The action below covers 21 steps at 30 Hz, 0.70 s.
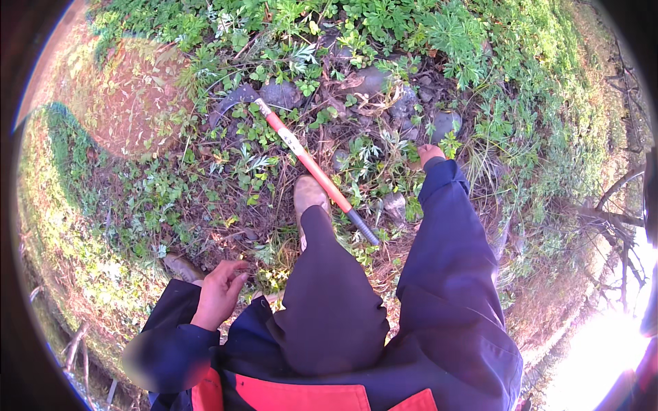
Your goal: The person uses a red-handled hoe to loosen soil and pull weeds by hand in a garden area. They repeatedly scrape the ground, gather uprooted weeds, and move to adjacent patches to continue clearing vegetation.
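Note:
A sickle with a red handle (315,165) lies slantwise in the weeds before me. Its dark curved blade (232,101) points to the upper left, and the black ribbed grip (363,227) ends at the lower right. The handle crosses the edge of my brown boot (310,192). My right hand (431,153) reaches down among low green weeds (371,150), just below a rounded grey stone (446,126). Its fingers are curled and partly hidden, so any stem in them cannot be made out. Beside my left thigh, my left hand (222,293) hangs with loosely bent fingers, nothing visible in it.
Several stones, such as a large one (373,81) and a pale one (395,208), sit in the soil. Dense leafy growth (455,38) spreads farther ahead. Bare branches (617,218) stand at the right rim. My other boot (182,267) is at the left.

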Each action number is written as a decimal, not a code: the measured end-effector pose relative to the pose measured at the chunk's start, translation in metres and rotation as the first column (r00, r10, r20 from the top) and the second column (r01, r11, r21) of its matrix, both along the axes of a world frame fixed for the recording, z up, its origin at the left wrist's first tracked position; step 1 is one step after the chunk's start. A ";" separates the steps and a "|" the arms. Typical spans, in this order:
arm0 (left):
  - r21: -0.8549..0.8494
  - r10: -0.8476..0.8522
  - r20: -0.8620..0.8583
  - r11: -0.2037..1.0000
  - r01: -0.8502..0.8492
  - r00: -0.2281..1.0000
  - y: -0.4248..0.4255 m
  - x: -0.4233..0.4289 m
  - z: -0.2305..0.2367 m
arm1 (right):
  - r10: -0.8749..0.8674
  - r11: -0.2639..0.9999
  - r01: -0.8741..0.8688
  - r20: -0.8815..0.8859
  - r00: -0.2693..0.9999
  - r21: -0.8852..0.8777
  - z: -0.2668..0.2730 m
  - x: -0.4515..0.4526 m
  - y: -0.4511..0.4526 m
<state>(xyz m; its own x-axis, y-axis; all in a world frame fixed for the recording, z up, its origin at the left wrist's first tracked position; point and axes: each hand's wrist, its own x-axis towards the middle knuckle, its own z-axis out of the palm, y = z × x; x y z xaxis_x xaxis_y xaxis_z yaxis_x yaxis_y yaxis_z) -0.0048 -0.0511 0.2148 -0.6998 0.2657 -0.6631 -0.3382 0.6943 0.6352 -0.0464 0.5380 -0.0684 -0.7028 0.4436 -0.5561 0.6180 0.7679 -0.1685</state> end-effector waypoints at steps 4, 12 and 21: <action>-0.020 -0.011 0.028 1.000 0.012 1.000 0.000 -0.001 -0.001 | -0.112 0.981 0.049 -0.336 0.935 -0.190 0.062 0.018 -0.046; 0.007 -0.065 -0.002 0.998 0.065 0.998 0.008 -0.003 -0.012 | 0.529 0.790 -0.360 0.253 0.810 -0.496 0.214 0.092 -0.115; -0.031 -0.082 0.044 0.996 0.083 0.996 0.021 -0.008 -0.013 | -0.227 0.916 0.305 -0.291 0.930 0.261 0.093 -0.015 -0.017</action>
